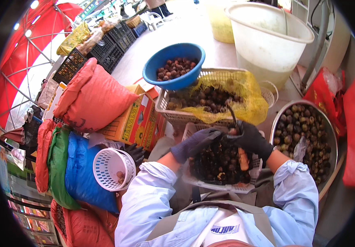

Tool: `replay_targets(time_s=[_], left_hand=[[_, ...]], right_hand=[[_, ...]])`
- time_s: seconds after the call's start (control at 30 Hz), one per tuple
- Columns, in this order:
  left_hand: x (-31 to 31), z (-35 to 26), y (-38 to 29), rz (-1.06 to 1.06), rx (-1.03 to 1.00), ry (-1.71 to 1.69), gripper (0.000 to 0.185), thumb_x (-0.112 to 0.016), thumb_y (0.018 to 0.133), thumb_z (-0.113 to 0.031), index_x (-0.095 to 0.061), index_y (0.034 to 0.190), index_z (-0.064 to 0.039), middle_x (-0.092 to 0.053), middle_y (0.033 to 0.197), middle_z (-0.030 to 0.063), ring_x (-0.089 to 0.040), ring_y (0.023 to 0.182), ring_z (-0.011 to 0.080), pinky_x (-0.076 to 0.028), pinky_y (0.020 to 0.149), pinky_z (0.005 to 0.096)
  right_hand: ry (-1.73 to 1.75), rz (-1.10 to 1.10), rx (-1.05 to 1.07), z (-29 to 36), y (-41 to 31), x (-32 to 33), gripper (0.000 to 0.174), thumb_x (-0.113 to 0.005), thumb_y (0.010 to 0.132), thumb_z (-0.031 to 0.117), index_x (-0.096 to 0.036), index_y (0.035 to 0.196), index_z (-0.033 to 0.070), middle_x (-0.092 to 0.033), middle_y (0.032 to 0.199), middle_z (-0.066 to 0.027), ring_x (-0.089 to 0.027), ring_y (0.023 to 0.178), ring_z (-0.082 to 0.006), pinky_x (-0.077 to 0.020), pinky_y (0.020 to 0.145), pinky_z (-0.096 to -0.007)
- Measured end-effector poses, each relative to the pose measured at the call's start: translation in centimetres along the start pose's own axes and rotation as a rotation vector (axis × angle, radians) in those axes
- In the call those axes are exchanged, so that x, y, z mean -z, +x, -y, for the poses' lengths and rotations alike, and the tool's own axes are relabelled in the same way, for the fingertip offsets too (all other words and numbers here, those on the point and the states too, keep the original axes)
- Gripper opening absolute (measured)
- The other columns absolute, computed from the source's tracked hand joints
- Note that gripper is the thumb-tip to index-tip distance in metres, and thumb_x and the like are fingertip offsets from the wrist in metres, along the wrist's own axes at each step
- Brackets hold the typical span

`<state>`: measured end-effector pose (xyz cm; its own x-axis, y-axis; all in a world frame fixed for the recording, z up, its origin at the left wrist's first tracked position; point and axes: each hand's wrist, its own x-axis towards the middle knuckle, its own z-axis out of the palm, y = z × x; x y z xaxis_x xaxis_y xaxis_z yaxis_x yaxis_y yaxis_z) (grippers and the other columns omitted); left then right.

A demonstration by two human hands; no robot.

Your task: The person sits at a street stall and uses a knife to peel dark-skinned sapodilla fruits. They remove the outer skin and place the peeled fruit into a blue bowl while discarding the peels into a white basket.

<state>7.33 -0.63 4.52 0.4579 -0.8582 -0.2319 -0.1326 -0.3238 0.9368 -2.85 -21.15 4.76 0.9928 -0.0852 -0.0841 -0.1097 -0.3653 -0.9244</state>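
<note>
Both hands wear dark work gloves and meet above a white plastic basket (227, 189) of dark, round, walnut-like nuts (223, 166) between the knees. My right hand (251, 140) is closed around a dark curved metal tool (232, 115), whose thin end sticks up past the fingers. Below that hand a wooden handle (243, 159) shows; whether it belongs to the same tool is hidden. A reddish-brown nut (233, 131) sits between the hands, against the right fingers. My left hand (199, 143) reaches in from the left, fingers bent beside the nut; its grip is unclear.
Ahead, a crate (162, 106) holds nuts in yellow mesh (248, 95), with a blue basin (152, 74) of nuts at its rim. A metal basin (335, 154) of nuts stands right. Left are a perforated basket (103, 169), sacks (94, 95) and a banana carton (134, 123).
</note>
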Motion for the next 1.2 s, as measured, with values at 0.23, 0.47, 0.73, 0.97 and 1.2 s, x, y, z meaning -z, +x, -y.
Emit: replay_targets(time_s=[0.23, 0.47, 0.73, 0.97, 1.2], left_hand=[[-2.4, 1.0, -0.1, -0.059, -0.175, -0.265, 0.043, -0.038, 0.103, -0.033, -0.053, 0.129, -0.001, -0.058, 0.121, 0.0065, -0.052, 0.113, 0.0137, -0.04, 0.101, 0.0293], [-1.9, 3.2, 1.6, -0.022, -0.208, -0.459, 0.035, -0.044, 0.101, -0.032, -0.059, 0.116, -0.004, -0.062, 0.116, 0.0085, -0.06, 0.106, 0.0198, -0.046, 0.097, 0.0317], [13.0, -1.9, 8.3, -0.716, -0.047, -1.475, 0.039, -0.062, 0.087, -0.035, -0.06, 0.11, -0.004, -0.069, 0.103, 0.0096, -0.066, 0.101, 0.0255, -0.053, 0.091, 0.0423], [12.3, 8.2, 17.2, -0.328, 0.372, 0.866, 0.062, -0.059, 0.084, -0.052, -0.056, 0.127, -0.008, -0.06, 0.125, 0.0189, -0.058, 0.118, 0.0305, -0.048, 0.097, 0.0374], [9.6, 20.0, 22.8, -0.208, 0.516, 0.983, 0.057, -0.044, 0.091, -0.055, -0.053, 0.134, -0.019, -0.055, 0.135, 0.0145, -0.053, 0.123, 0.0333, -0.043, 0.103, 0.0437]], right_hand=[[-0.233, 0.01, 0.069, 0.8, -0.3, -0.8, 0.034, -0.075, 0.078, 0.027, -0.064, 0.098, 0.002, -0.068, 0.089, -0.0152, -0.065, 0.083, -0.0288, -0.0502, 0.077, -0.0371], [0.067, 0.072, -0.053, -2.1, 1.0, -2.4, 0.04, -0.07, 0.082, 0.035, -0.063, 0.103, 0.001, -0.068, 0.093, -0.0171, -0.066, 0.084, -0.0272, -0.05, 0.077, -0.0367], [0.067, 0.139, -0.178, -0.7, 1.7, -0.1, 0.034, -0.064, 0.089, 0.028, -0.063, 0.103, -0.002, -0.067, 0.093, -0.0147, -0.063, 0.081, -0.0189, -0.0494, 0.074, -0.0329], [0.653, 0.189, 0.118, -6.4, 1.1, -1.0, 0.043, -0.065, 0.087, 0.021, -0.05, 0.123, 0.004, -0.064, 0.105, -0.0091, -0.064, 0.093, -0.0207, -0.0525, 0.082, -0.0353], [1.264, 0.039, -0.643, -1.3, 1.0, -0.6, 0.032, -0.047, 0.1, 0.034, -0.056, 0.109, 0.005, -0.067, 0.095, -0.0046, -0.065, 0.086, -0.0162, -0.0532, 0.075, -0.0296]])
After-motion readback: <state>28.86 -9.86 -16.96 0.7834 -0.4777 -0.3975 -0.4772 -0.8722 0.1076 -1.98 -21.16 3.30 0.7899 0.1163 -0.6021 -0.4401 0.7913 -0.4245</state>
